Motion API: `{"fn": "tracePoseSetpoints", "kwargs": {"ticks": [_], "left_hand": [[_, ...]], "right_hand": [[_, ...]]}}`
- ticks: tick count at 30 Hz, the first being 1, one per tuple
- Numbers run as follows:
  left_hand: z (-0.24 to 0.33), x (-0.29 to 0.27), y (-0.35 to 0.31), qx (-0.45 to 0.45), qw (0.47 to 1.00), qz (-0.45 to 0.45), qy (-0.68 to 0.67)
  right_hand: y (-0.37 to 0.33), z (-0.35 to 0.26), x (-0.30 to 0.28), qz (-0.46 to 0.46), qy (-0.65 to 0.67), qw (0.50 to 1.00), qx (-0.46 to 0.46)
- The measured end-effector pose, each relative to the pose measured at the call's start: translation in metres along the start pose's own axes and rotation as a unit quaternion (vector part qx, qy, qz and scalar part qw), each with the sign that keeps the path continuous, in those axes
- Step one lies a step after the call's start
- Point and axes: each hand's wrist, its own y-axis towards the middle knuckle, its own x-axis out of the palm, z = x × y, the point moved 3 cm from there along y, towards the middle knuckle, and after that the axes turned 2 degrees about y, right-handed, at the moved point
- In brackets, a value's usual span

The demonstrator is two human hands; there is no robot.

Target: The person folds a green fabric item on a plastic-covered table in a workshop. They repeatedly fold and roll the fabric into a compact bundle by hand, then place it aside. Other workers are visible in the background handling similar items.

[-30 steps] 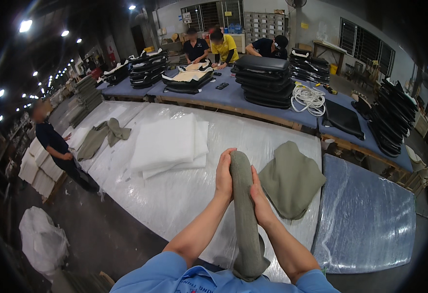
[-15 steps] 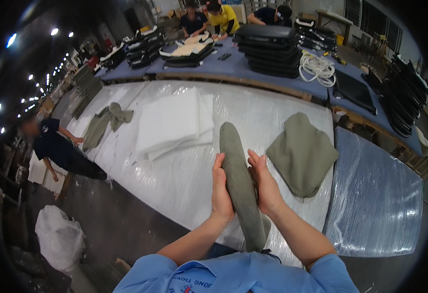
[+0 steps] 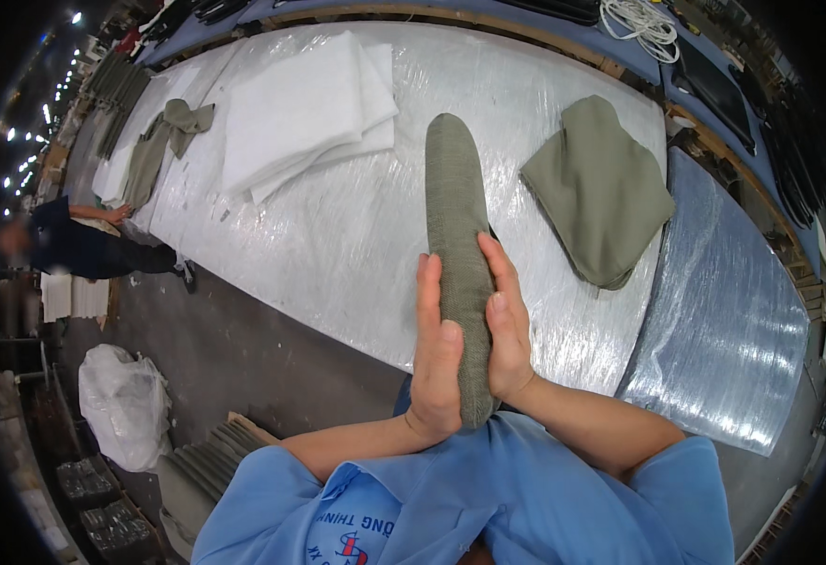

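Observation:
A grey-green fabric cushion (image 3: pixel 456 188) stands on edge in front of my chest, its narrow side toward me. My left hand (image 3: pixel 437 363) presses flat against its left face, fingers stretched forward. Against the opposite face lies my right hand (image 3: pixel 507 325), palm inward, so the cushion is held between both. The cushion's near end is close to my shirt. To the right, a loose piece of matching grey-green fabric (image 3: pixel 601 193) lies on the table. Folded white padding sheets (image 3: pixel 291 108) rest beyond my left hand.
The plastic-wrapped table (image 3: pixel 338 254) spreads ahead; a blue wrapped surface (image 3: pixel 719 311) adjoins it at right. Crumpled green fabric (image 3: pixel 149 160) lies far left, near another person (image 3: pixel 88 243). Stacked green pieces (image 3: pixel 215 461) and a plastic-wrapped bundle (image 3: pixel 123 405) are at lower left.
The view has tipped downward, so the table's things appear higher. The cushion has turned more squarely edge-on, and my hands have slid together along its sides toward its near end.

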Motion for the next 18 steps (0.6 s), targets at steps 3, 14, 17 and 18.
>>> {"fn": "tracePoseSetpoints", "kwargs": {"ticks": [3,14,17,18], "left_hand": [[-0.007,0.003,-0.003,0.01,0.999,-0.024,0.025],[-0.027,-0.001,-0.007,-0.01,0.999,-0.033,-0.027],[-0.026,0.004,-0.006,0.024,0.998,-0.045,-0.019],[-0.025,0.005,-0.005,0.022,0.999,-0.041,-0.013]], "right_hand": [[-0.002,0.004,-0.007,-0.004,0.005,1.0,-0.009],[-0.038,-0.024,-0.017,-0.014,0.015,0.999,0.025],[-0.038,0.002,-0.012,0.015,0.019,1.0,-0.014],[-0.036,0.007,-0.01,0.022,0.015,1.0,-0.013]]}}
